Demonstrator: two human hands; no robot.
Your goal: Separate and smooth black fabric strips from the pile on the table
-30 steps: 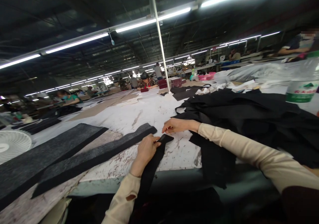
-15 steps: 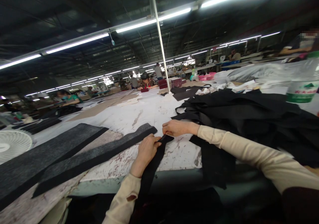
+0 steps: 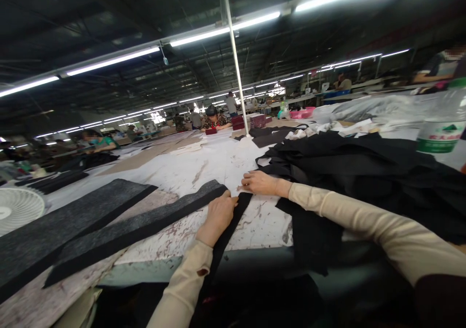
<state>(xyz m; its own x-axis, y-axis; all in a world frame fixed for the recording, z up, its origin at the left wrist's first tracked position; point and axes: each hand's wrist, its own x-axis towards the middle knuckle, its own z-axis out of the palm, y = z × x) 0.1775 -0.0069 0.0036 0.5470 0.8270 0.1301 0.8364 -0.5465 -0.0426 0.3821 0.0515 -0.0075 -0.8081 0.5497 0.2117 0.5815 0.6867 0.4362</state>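
Observation:
A narrow black fabric strip (image 3: pixel 238 216) runs up over the table's front edge and lies with its far end flat. My left hand (image 3: pixel 219 216) is closed at the strip's left edge, thumb and fingers pinching it near the far end. Just beyond that end is my right hand (image 3: pixel 260 183), its fingers bent and drawn together; whatever may be between the fingertips is too small to make out. Left of my left hand lies a long grey felt-like strip with a black border (image 3: pixel 145 221). A wider grey piece (image 3: pixel 80 211) lies farther left.
A heap of black fabric (image 3: pixel 345 167) covers the table's right side, with one piece (image 3: pixel 316 235) hanging over the edge. A plastic bottle (image 3: pixel 440 136) stands at far right, a white fan (image 3: pixel 20 209) at far left. A thin pole (image 3: pixel 236 60) rises behind. Other people work farther back.
The strip's far end was folded between both hands and now lies flat. My right hand has come off it, slightly up and away. My left hand has slid forward along the strip.

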